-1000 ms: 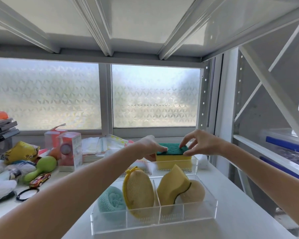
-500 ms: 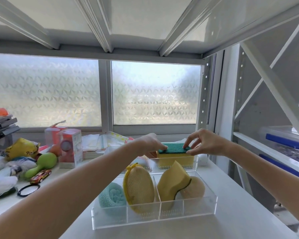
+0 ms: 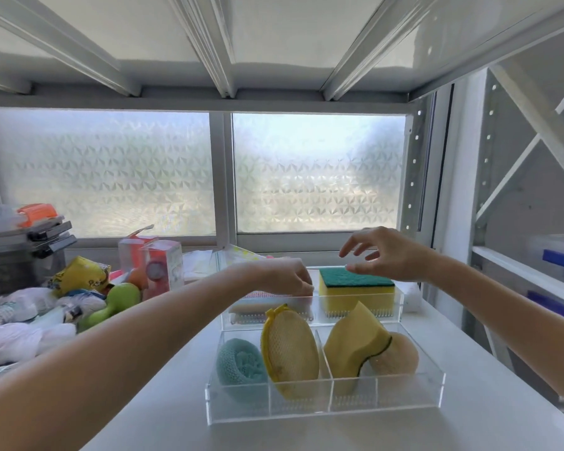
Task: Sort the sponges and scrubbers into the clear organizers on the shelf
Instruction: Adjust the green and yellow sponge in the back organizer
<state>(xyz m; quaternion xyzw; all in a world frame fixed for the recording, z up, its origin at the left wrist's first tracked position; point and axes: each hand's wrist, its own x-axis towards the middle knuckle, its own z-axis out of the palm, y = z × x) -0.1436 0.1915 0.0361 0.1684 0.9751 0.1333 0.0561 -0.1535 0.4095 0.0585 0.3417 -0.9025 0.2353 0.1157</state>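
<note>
My fingers are off the green and yellow sponge, which sits in the far organizer.

The fingers (image 3: pixel 355 252) of my right hand (image 3: pixel 385 255) are spread and curled, hovering just above the green and yellow sponge (image 3: pixel 355 284) and holding nothing; the fingers of my left hand (image 3: pixel 287 278) are bent down at the rim of the far organizer (image 3: pixel 399 302), beside the sponge, and I cannot tell if they pinch something. The sponge stands in the right compartment, green side up. The near organizer (image 3: pixel 323 411) holds a teal scrubber (image 3: pixel 238 362), a yellow mesh scrubber (image 3: pixel 290 349) and a yellow curved sponge (image 3: pixel 352 343). I judge this placing step finished; the next move asks me to look on the shelf (image 3: pixel 163 428) for any sponge not sorted yet.
</note>
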